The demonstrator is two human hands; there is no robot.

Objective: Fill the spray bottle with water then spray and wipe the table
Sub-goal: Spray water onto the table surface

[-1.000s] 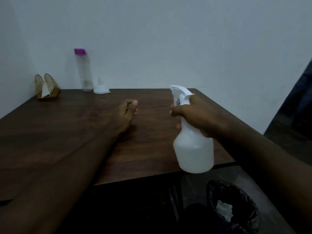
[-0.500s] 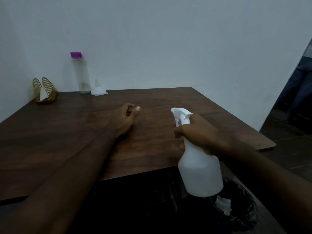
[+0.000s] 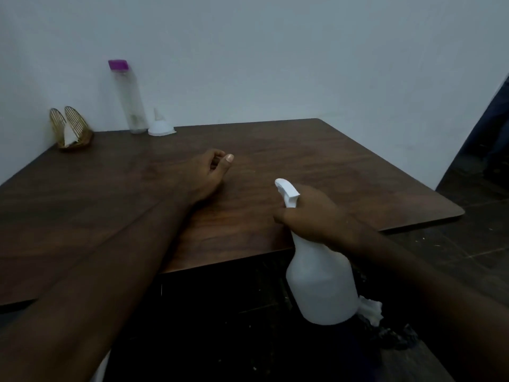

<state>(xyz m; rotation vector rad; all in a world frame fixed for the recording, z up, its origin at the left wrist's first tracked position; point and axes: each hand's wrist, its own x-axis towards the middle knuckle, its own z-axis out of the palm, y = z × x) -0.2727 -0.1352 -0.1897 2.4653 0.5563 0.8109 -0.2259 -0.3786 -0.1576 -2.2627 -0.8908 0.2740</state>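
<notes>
My right hand (image 3: pixel 314 219) grips the neck of a white spray bottle (image 3: pixel 321 288), held upright in the air just off the near edge of the dark wooden table (image 3: pixel 316 166). Its white nozzle (image 3: pixel 286 190) points left and away over the tabletop. My left hand (image 3: pixel 208 172) rests on the table's middle with fingers loosely curled and nothing in it. The forearm lies across the wood.
At the back left stand a tall clear bottle with a purple cap (image 3: pixel 128 97), a white funnel (image 3: pixel 159 126) turned upside down, and a gold wire napkin holder (image 3: pixel 71 130). A black-lined bin with crumpled white paper (image 3: pixel 371 310) sits on the floor below the spray bottle.
My right hand has lowered the spray bottle and drawn it back toward the table's near edge. The left hand has stayed put on the table.
</notes>
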